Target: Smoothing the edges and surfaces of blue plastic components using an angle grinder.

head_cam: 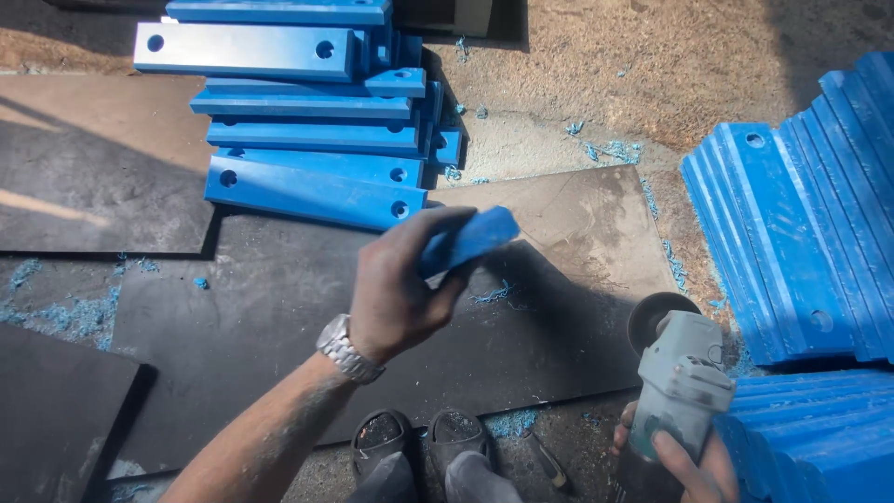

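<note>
blue slabs stacked either side of a squatting worker

stacked blue bars [307,130] lie ahead within reach; left hand [400,289] lifts one blue block [470,237] clear of the dark sheet [279,307], fingers clamped on it; right hand [694,466] wraps the grey angle grinder [675,382], disc down.

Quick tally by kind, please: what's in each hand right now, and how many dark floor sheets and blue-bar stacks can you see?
Blue bar held in left hand: 1
Angle grinder held in right hand: 1
Dark floor sheets: 4
Stacks of blue bars: 3
Total: 9
</note>
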